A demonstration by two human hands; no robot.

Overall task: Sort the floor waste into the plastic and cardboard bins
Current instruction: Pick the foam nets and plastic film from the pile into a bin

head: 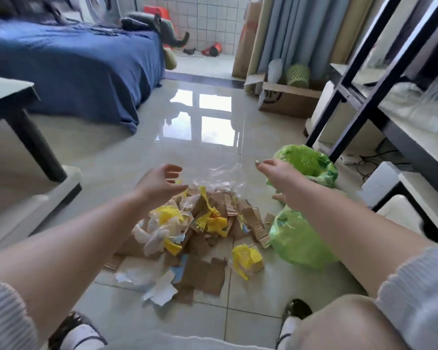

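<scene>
A heap of floor waste lies on the tiles: torn cardboard pieces, yellow foam nets, a crumpled white plastic bag and paper scraps. A clear plastic film sits at the heap's far edge, between my hands. My left hand hovers over the heap's far left with fingers spread. My right hand reaches out at the right, fingers apart, just short of the film. Two green bag-lined bins stand to the right, one far and one near.
A blue-covered bed is at the back left, with a dark table leg in front of it. A black-framed shelf and white stools line the right. A cardboard box sits at the back right. My shoes are at the bottom.
</scene>
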